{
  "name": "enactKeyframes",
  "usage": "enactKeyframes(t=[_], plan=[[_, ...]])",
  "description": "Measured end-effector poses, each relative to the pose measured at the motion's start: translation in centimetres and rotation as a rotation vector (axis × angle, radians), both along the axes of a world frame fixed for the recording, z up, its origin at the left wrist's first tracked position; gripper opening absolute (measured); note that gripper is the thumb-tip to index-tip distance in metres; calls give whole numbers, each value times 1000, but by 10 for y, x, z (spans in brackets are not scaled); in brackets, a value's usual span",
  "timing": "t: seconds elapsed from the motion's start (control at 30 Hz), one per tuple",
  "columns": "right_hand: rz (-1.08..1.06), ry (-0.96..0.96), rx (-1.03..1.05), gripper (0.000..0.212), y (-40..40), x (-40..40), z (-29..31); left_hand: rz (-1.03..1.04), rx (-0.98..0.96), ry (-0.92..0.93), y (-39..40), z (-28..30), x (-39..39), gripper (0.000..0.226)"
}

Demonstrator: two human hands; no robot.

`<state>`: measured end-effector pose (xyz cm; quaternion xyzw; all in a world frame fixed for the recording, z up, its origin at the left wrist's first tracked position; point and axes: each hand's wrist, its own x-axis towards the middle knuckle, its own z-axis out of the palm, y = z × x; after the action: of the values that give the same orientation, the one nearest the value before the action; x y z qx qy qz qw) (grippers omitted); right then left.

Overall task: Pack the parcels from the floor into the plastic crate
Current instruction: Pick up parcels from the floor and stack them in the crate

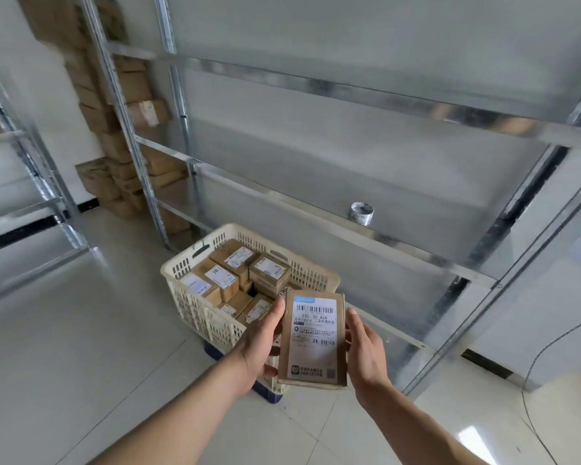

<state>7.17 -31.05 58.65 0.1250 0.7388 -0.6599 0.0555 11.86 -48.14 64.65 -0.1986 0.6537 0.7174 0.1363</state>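
A flat brown cardboard parcel [312,340] with a white shipping label faces me, held up just in front of the near corner of the cream plastic crate [195,310]. My left hand [262,344] grips its left edge with thumb on top and fingers underneath. My right hand [364,350] holds its right edge, fingers behind the box. The crate stands on the tiled floor and contains several labelled cardboard parcels [237,258] stacked close together.
A tall metal shelving rack [316,226] stands right behind the crate, with a roll of tape [361,213] on a low shelf. Stacked cardboard boxes [128,95] fill the far left corner. A blue base [265,392] shows under the crate. A cable [534,367] trails at right.
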Motion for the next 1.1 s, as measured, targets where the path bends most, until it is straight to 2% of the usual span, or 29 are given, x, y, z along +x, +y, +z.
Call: enactKeyframes(t=[0.3,0.4,0.5,0.67,0.83,1.1], plan=[[-96,-30,-7,54,-87,-65,-14,-161,-11,-19,-94,-12,-86,42],[-137,-57,-15,66,-118,-79,-13,-231,-37,13,-122,-8,-109,34],[-148,-72,-28,75,-142,-91,-13,-247,-49,9,-144,-11,-129,32],[-166,-56,4,71,-168,-120,-20,-240,-35,-29,-170,-26,-166,36],[-203,-83,-25,88,-181,-158,-38,-260,-53,-61,-184,-35,-206,37],[-176,-142,-87,60,-194,-233,-57,-252,-109,-165,-192,-52,-278,46]])
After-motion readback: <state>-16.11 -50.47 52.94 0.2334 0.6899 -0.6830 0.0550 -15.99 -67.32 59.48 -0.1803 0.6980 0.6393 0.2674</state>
